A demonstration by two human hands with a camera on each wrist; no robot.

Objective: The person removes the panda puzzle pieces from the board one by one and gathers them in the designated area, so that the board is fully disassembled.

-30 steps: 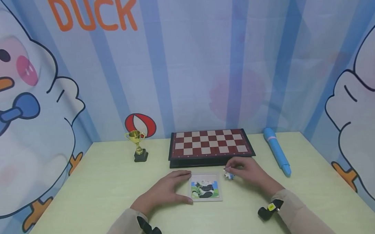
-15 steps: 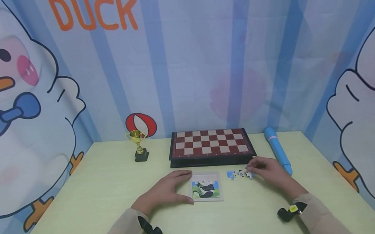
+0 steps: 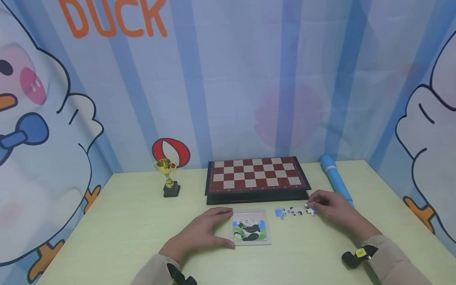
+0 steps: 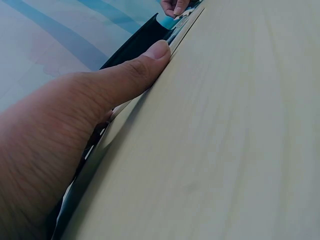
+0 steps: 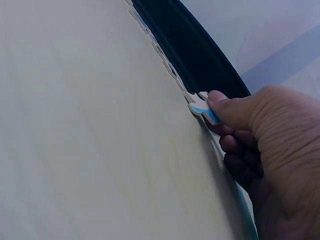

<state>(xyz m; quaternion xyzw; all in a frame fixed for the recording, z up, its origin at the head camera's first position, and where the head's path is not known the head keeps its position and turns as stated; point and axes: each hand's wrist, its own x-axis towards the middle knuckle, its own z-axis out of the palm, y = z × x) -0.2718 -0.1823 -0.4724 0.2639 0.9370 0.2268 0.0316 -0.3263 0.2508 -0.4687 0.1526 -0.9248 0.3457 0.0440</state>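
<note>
A square panda jigsaw puzzle lies in its pale tray in the middle of the table, with a bare strip along the top. My left hand rests at the tray's left side, thumb at the lower corner and fingers at the upper one, fairly straight. Right of the tray, my right hand pinches a white-and-blue puzzle piece between thumb and fingers, low over the table. Left of that piece lie a blue puzzle piece and a black-and-white part, possibly more than one piece.
A folded checkered board box stands just behind the pieces. At the back left is a small gold trophy on a black base. A blue cylindrical object lies at the right, partly behind my right hand.
My right hand has moved right, away from the tray. The puzzle pieces, bunched under it before, now lie spread in a row. My left hand and the tray stay put.
</note>
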